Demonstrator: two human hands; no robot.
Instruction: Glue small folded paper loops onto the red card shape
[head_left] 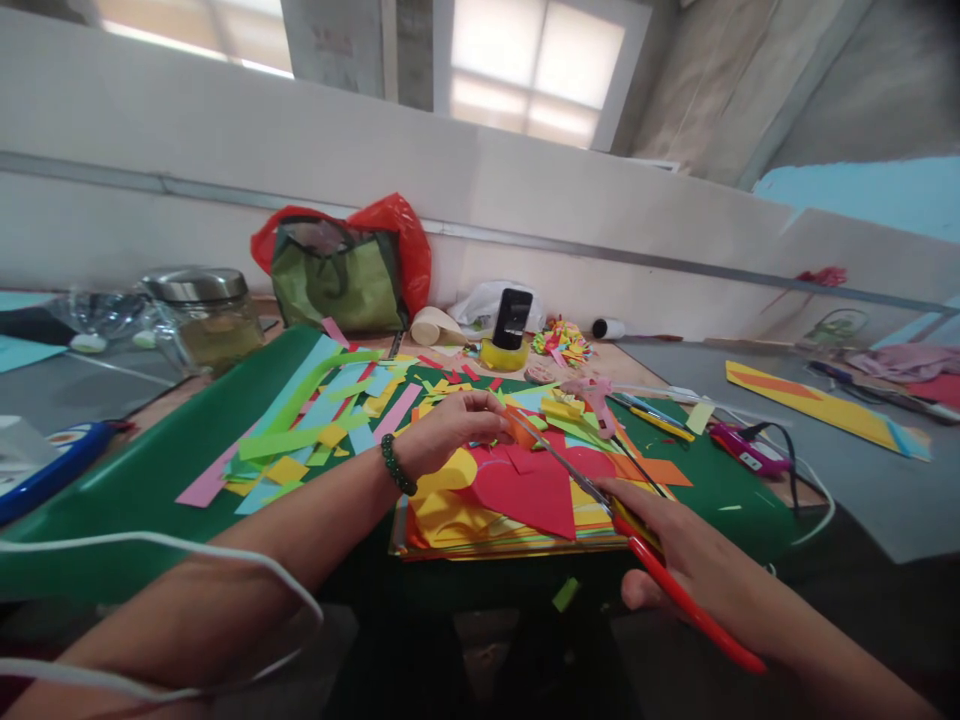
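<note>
My left hand [465,430], with a dark beaded bracelet on the wrist, pinches a small piece of orange paper [523,430] above the paper pile. In my right hand [679,535] is a pair of scissors [682,595] with red handles. The blades point up and left, their tips close to the orange paper; whether they touch it I cannot tell. Beneath both hands lies a red paper heart [532,495]. It rests on a stack of coloured sheets [450,520], beside a rounded yellow piece [450,470].
Paper strips [285,440] cover the green mat [180,520]. Behind them stand a phone [513,315] in a yellow holder, a green bag [337,285] and a glass jar [210,325]. A pink glue gun [598,403] and purple device [750,450] lie right. A white cable [225,555] crosses my left arm.
</note>
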